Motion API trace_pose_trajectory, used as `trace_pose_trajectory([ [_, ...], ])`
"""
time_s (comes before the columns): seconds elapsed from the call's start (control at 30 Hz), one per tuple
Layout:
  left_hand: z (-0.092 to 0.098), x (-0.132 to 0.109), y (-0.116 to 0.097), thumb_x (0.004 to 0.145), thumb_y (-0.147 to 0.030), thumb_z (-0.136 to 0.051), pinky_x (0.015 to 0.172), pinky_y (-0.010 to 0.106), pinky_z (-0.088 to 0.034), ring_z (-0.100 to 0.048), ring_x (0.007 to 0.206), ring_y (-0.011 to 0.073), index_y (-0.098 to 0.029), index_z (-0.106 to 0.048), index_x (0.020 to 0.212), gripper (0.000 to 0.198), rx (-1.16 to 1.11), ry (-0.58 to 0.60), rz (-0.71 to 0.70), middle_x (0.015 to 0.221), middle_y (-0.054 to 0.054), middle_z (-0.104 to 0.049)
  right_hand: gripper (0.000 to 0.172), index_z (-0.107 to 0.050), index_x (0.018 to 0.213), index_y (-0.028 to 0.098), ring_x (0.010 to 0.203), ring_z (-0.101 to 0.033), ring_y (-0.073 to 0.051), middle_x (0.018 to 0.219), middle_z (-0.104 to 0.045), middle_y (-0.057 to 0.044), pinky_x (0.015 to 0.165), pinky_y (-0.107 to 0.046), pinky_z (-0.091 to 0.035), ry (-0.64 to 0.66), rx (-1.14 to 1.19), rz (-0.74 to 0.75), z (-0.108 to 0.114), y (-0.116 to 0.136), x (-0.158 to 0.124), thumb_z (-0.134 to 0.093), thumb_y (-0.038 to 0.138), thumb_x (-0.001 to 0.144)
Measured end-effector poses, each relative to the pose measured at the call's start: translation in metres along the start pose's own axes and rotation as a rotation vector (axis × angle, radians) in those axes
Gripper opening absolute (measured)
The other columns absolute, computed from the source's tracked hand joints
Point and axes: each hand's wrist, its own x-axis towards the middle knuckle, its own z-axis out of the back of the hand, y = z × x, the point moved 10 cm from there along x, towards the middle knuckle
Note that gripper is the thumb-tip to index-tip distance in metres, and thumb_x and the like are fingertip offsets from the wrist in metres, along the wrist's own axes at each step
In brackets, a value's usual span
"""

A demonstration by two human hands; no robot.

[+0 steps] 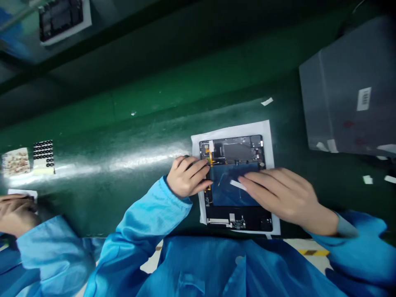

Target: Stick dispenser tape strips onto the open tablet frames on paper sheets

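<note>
An opened tablet (238,149) lies on a white sheet (272,142), its dark inner parts, blue panel (225,194) and orange flex cable (211,159) showing. At the tablet's left edge, my left hand (187,177) rests with thumb and fingers apart, the fingertips near the orange flex cable. Between the thumb and fingers of my right hand (281,196) is a small white strip (237,185), pinched above the blue panel. The right fingers hide part of the tablet's right side. A small circuit board (238,223) shows along the near edge.
A large grey box (340,90) with a barcode label stands at the right. White scraps (267,101) lie on the green table (123,132). At left are a sheet of black round pads (43,154) and a co-worker's hand (18,214). Another device (62,18) sits at upper left.
</note>
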Motion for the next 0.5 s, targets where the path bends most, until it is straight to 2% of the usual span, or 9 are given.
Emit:
trace_pose_trajectory([
  [0.03, -0.002, -0.002, 0.001, 0.101, -0.045, -0.054, 0.088, 0.038, -0.044, -0.065, 0.096, 0.0223, -0.018, -0.07, 0.104, 0.032, -0.006, 0.0, 0.004, 0.106, 0.004, -0.078, 0.042, -0.061, 0.135, 0.026, 0.1, -0.06, -0.023, 0.127, -0.068, -0.006, 0.083, -0.038, -0.044, 0.039, -0.064, 0.084, -0.01, 0.013, 0.024, -0.062, 0.023, 0.093],
  [0.1, -0.004, -0.005, 0.001, 0.102, -0.045, -0.054, 0.089, 0.038, -0.044, -0.064, 0.098, 0.0225, -0.016, -0.07, 0.106, 0.034, -0.017, -0.003, 0.015, 0.107, 0.005, -0.077, 0.037, -0.064, 0.13, 0.018, 0.099, -0.058, -0.023, 0.121, -0.069, -0.01, 0.08, -0.036, -0.042, 0.04, -0.167, 0.127, -0.017, 0.02, 0.064, -0.059, 0.028, 0.095],
  [0.17, -0.006, -0.007, 0.0, 0.103, -0.045, -0.052, 0.09, 0.038, -0.043, -0.063, 0.1, 0.0223, -0.015, -0.07, 0.109, 0.035, -0.013, 0.006, 0.022, 0.109, 0.005, -0.077, 0.036, -0.065, 0.125, 0.012, 0.099, -0.056, -0.023, 0.114, -0.07, -0.012, 0.08, -0.036, -0.04, 0.028, -0.221, 0.121, -0.018, 0.019, 0.088, -0.056, 0.033, 0.097],
  [0.37, -0.016, -0.005, -0.006, 0.103, -0.048, -0.049, 0.094, 0.042, -0.04, -0.06, 0.108, 0.0249, -0.018, -0.067, 0.124, 0.04, 0.066, 0.166, -0.018, 0.12, 0.005, -0.073, 0.046, -0.061, 0.13, 0.01, 0.104, -0.055, -0.028, 0.119, -0.068, -0.015, 0.088, -0.041, -0.037, 0.093, -0.224, 0.1, -0.024, 0.009, 0.096, -0.05, 0.042, 0.099],
  [0.5, -0.027, 0.0, -0.002, 0.103, -0.049, -0.047, 0.104, 0.049, -0.037, -0.055, 0.12, 0.029, -0.019, -0.066, 0.128, 0.043, 0.013, 0.275, -0.045, 0.131, 0.007, -0.068, 0.047, -0.06, 0.128, 0.009, 0.107, -0.055, -0.029, 0.119, -0.067, -0.016, 0.09, -0.041, -0.038, 0.081, -0.225, 0.123, -0.024, 0.009, 0.102, -0.049, 0.044, 0.099],
])
